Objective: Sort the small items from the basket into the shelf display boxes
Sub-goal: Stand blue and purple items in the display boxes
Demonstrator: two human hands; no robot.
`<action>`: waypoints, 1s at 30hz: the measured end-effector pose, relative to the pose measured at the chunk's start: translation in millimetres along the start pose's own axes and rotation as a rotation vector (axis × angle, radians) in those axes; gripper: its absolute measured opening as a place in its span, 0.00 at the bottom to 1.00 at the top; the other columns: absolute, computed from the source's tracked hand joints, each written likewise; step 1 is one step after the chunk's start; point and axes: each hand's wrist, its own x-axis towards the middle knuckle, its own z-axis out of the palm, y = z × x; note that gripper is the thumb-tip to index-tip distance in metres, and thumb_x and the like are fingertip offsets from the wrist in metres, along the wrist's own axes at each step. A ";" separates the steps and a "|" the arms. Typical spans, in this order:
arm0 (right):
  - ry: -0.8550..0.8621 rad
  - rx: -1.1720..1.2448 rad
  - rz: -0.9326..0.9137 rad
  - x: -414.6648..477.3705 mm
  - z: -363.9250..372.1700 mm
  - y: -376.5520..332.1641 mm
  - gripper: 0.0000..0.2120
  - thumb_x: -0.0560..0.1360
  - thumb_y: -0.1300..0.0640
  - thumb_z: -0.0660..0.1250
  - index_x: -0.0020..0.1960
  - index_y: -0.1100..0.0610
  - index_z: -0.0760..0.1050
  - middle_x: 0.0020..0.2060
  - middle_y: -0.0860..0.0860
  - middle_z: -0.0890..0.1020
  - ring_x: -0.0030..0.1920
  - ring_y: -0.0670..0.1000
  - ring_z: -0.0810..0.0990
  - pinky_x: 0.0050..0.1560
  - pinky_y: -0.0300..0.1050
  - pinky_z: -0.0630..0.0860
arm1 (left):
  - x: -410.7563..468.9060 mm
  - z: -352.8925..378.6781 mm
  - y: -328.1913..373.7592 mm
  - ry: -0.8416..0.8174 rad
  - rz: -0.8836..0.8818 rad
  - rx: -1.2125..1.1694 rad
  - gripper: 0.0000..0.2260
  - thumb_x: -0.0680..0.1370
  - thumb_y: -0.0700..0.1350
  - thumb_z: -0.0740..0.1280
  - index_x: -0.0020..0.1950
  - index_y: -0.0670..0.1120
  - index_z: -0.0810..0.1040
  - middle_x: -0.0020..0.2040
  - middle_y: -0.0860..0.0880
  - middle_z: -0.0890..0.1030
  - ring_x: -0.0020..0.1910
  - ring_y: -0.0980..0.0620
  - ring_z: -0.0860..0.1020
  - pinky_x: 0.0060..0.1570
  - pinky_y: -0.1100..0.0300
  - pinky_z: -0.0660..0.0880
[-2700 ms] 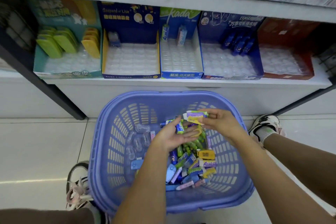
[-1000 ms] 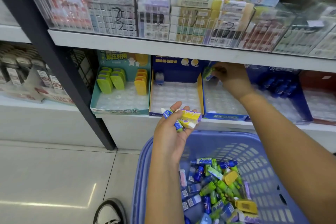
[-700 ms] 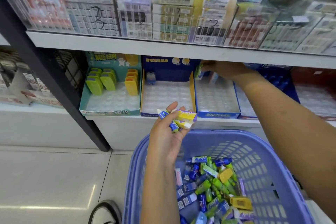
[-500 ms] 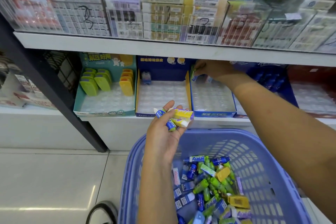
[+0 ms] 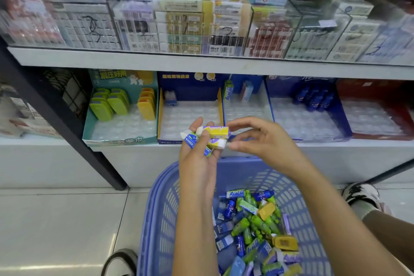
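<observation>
The forearms [image 5: 197, 208] are left bare. Right of the right hand [image 5: 264, 141], a white-and-black sneaker [image 5: 360, 195] is worn.

My basket [image 5: 161, 219] is periwinkle blue, walls a lattice of slots, and the small items [image 5: 257, 226] inside are a jumble of lime green, royal blue, yellow and a little lilac. Just above its far rim, the top eraser [image 5: 214, 131] wears a yellow sleeve with purple script. Under it sit a white eraser [image 5: 220, 144] with a purple band and a blue-and-white one [image 5: 190, 139] tipped green. Higher above the basket, left to right: a teal box [image 5: 118, 141] holding lime pieces [image 5: 107, 105] and orange-yellow pieces [image 5: 146, 103], a navy box [image 5: 188, 84] with yellow edges, a bright blue box [image 5: 257, 80], a royal blue box [image 5: 289, 87] of dark blue pieces [image 5: 313, 98], then a red box [image 5: 369, 87]. All are lined with clear bubbled trays [image 5: 188, 114]. Right of the basket, my shoe [image 5: 360, 192] is white with black scribbles.
</observation>
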 end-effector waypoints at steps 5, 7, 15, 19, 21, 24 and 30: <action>0.059 -0.128 -0.169 -7.1 7.7 3.8 0.14 0.69 0.70 0.72 0.49 0.53 0.82 0.48 0.51 0.81 0.46 0.45 0.81 0.48 0.34 0.77 | -4.1 -2.0 2.4 -0.067 -0.071 0.126 0.09 0.81 0.41 0.60 0.58 0.45 0.77 0.43 0.47 0.85 0.43 0.52 0.84 0.40 0.61 0.80; 0.066 -0.173 -0.210 -5.0 2.5 -0.5 0.10 0.69 0.67 0.72 0.46 0.54 0.83 0.46 0.48 0.81 0.47 0.43 0.80 0.49 0.34 0.77 | -3.8 -0.5 4.7 -0.075 -0.091 0.153 0.09 0.81 0.41 0.60 0.57 0.45 0.78 0.43 0.46 0.86 0.44 0.53 0.84 0.40 0.61 0.80; -0.069 -0.383 -0.277 -8.4 -17.5 -7.4 0.17 0.68 0.62 0.75 0.56 0.55 0.81 0.48 0.50 0.82 0.43 0.46 0.79 0.49 0.40 0.77 | 0.5 12.0 -7.0 -0.102 -0.109 0.202 0.08 0.80 0.41 0.62 0.57 0.45 0.78 0.46 0.43 0.83 0.43 0.48 0.83 0.43 0.58 0.81; -0.076 -0.399 -0.284 -9.8 -34.7 -2.4 0.16 0.66 0.59 0.75 0.53 0.55 0.82 0.47 0.48 0.83 0.41 0.47 0.79 0.46 0.39 0.77 | 2.5 13.7 -15.7 -0.145 -0.175 0.266 0.08 0.81 0.41 0.61 0.55 0.46 0.79 0.45 0.45 0.85 0.44 0.49 0.84 0.47 0.59 0.81; -0.039 -0.341 -0.262 -8.0 -41.9 2.7 0.12 0.67 0.58 0.74 0.51 0.54 0.83 0.46 0.46 0.84 0.42 0.45 0.81 0.47 0.36 0.76 | 5.3 17.0 -19.7 -0.132 -0.191 0.266 0.08 0.81 0.41 0.61 0.57 0.44 0.78 0.49 0.42 0.84 0.47 0.48 0.83 0.46 0.57 0.81; 0.125 -0.201 -0.218 2.3 -54.2 10.4 0.09 0.71 0.59 0.71 0.48 0.46 0.81 0.42 0.40 0.84 0.43 0.39 0.81 0.46 0.31 0.74 | 9.1 23.9 -26.2 -0.118 -0.207 0.236 0.08 0.81 0.40 0.60 0.58 0.41 0.76 0.44 0.44 0.85 0.43 0.49 0.84 0.40 0.59 0.81; 0.526 -0.351 -0.227 65.8 -87.8 22.4 0.06 0.74 0.66 0.65 0.44 0.61 0.81 0.37 0.40 0.80 0.36 0.27 0.76 0.43 0.19 0.67 | 15.1 35.4 -38.0 0.004 -0.298 0.119 0.10 0.80 0.44 0.63 0.56 0.39 0.75 0.37 0.44 0.84 0.35 0.48 0.84 0.34 0.57 0.80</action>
